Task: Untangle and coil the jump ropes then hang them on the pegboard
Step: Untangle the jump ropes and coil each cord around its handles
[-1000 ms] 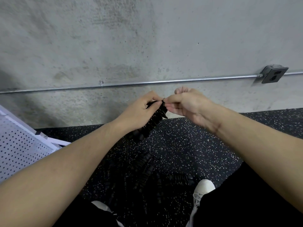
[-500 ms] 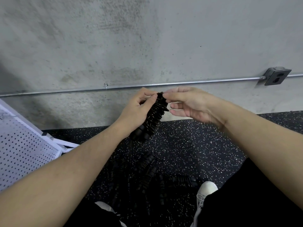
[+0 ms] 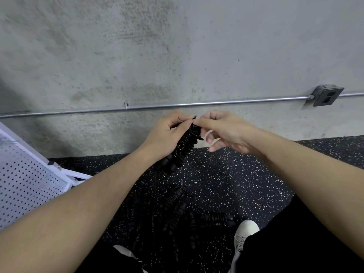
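A black beaded jump rope [image 3: 184, 146] hangs bunched from both hands in front of the concrete wall. My left hand [image 3: 165, 134] grips the upper part of the bunch from the left. My right hand [image 3: 220, 129] pinches the rope's top end between thumb and forefinger, its other fingers loosely curled below. More black beaded rope [image 3: 175, 211] trails down in a tangled pile on the dark speckled floor between my feet. The white pegboard [image 3: 21, 182] leans at the left edge.
A metal conduit [image 3: 197, 104] runs along the wall to a grey outlet box [image 3: 326, 95] at the right. My white shoes [image 3: 245, 231] stand on the rubber floor beside the rope pile. The pegboard's frame foot [image 3: 78, 175] reaches onto the floor.
Both hands have stayed close together at the top of the bunch. My right hand's fingers shifted and now pinch the rope's end; the view has tilted slightly.
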Demonstrator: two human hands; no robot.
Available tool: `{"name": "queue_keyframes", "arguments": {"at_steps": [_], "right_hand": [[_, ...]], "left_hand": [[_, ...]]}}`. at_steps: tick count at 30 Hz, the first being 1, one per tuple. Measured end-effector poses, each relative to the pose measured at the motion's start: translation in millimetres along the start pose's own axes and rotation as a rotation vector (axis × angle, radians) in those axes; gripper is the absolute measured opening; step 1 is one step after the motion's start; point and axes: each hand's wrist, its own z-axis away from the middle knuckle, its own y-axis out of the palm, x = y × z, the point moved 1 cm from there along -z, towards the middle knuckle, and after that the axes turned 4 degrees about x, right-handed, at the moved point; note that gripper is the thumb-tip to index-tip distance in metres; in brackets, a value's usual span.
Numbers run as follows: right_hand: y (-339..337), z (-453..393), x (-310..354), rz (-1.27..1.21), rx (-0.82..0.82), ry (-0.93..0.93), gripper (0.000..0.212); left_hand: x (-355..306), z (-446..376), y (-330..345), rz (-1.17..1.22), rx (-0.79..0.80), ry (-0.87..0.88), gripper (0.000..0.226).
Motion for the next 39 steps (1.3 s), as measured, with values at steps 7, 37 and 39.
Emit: {"name": "queue_keyframes", "arguments": {"at_steps": [7, 37, 39], "right_hand": [[3, 7, 5, 0.517, 0.118, 0.006, 0.029], [20, 1, 7, 0.279, 0.072, -0.116, 0.062], [22, 2, 9, 0.386, 0.076, -0.123, 0.05]], "left_hand": [[4, 5, 3, -0.049, 0.03, 0.01, 0.017], [7, -9, 2, -0.254, 0.049, -0.066, 0.035], [10, -8, -1, -0.226, 0.072, -0.06, 0.035]]}}
